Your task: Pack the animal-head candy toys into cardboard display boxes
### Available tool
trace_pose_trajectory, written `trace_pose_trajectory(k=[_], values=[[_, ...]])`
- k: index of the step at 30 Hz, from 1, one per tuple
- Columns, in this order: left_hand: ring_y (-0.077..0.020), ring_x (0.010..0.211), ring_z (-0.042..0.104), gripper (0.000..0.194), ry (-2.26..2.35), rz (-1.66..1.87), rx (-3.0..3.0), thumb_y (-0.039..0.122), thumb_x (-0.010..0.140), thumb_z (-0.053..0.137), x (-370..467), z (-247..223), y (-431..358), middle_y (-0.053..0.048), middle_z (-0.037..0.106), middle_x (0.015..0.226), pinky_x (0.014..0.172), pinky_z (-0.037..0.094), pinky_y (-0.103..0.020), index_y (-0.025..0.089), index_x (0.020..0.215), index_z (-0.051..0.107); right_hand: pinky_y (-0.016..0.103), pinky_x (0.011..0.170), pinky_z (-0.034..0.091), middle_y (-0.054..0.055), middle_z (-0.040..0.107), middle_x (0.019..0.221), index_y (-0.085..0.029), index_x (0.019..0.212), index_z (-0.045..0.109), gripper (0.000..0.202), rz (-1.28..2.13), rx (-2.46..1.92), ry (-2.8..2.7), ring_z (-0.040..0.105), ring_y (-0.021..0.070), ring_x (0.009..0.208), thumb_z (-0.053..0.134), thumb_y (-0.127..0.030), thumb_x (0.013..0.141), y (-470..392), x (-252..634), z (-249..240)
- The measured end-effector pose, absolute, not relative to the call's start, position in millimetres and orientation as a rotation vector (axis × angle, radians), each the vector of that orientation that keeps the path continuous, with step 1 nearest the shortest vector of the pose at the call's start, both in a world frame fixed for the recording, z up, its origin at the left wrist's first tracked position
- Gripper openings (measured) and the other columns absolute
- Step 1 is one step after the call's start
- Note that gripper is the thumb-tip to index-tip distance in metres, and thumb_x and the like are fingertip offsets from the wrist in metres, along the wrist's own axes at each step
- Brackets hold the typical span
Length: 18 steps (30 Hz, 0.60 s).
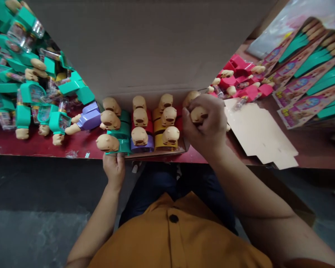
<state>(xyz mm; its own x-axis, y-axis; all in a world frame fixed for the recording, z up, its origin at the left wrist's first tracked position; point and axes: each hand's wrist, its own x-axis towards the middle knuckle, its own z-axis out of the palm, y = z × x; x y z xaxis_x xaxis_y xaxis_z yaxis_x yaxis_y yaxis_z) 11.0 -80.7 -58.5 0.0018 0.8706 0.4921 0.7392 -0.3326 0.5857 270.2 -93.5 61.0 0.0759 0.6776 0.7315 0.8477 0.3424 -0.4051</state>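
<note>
An open cardboard box point(153, 48) stands at the table's edge, its tall flap raised at the back. Inside are columns of plastic toys with tan animal heads: green toys point(123, 128) on the left, a purple toy point(142, 144) in front of red ones, and yellow toys point(158, 124). My right hand point(209, 124) is closed around a tan-headed toy point(198, 114) in the rightmost column; its body is mostly hidden. At the box's front left corner, my left hand point(113, 169) grips the cardboard from below, under the nearest green toy, its fingertips out of sight.
Many green toys point(30, 91) are heaped on the left, beside a purple toy point(89, 117). Pink-red toys point(240, 80) lie behind on the right. A flat cardboard piece point(261, 130) and printed packs with green contents point(304, 82) lie on the red table point(44, 145).
</note>
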Motion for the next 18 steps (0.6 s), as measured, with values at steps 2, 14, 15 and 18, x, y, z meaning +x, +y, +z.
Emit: trace_pose_trajectory(k=[2, 14, 15, 18], values=[[-0.0219, 0.082, 0.056, 0.045, 1.709, 1.250, 2.103, 0.046, 0.090, 0.029, 11, -58, -80, -0.009, 0.062, 0.082, 0.076, 0.042, -0.033, 0.016, 0.081, 0.062, 0.050, 0.093, 0.040, 0.005, 0.053, 0.097, -0.026, 0.104, 0.050, 0.017, -0.227, -1.515, -1.677, 0.053, 0.0246, 0.100, 0.049, -0.032, 0.088, -93, 270, 54], [-0.0265, 0.073, 0.052, 0.038, 1.711, 1.242, 2.217, 0.046, 0.088, 0.033, -7, -80, -70, -0.008, 0.057, 0.074, 0.065, 0.037, -0.035, 0.020, 0.077, 0.058, 0.044, 0.091, 0.044, 0.015, 0.047, 0.118, -0.019, 0.121, 0.039, 0.042, -0.220, -1.770, -1.307, 0.048, 0.0249, 0.108, 0.043, -0.044, 0.088, -70, 391, 52], [-0.0269, 0.074, 0.053, 0.039, 1.711, 1.235, 2.226, 0.046, 0.088, 0.032, -7, -81, -69, -0.008, 0.057, 0.074, 0.065, 0.038, -0.036, 0.020, 0.077, 0.058, 0.046, 0.095, 0.040, 0.020, 0.045, 0.120, -0.013, 0.120, 0.039, 0.043, -0.271, -1.997, -1.112, 0.044, 0.0281, 0.114, 0.046, -0.040, 0.086, -64, 416, 51], [-0.0266, 0.073, 0.054, 0.040, 1.716, 1.241, 2.236, 0.046, 0.089, 0.031, -4, -78, -68, -0.008, 0.058, 0.073, 0.065, 0.039, -0.036, 0.020, 0.076, 0.060, 0.050, 0.092, 0.039, 0.029, 0.047, 0.114, -0.004, 0.117, 0.039, 0.049, -0.201, -2.308, -0.933, 0.047, 0.0344, 0.112, 0.054, -0.034, 0.081, -48, 472, 45]])
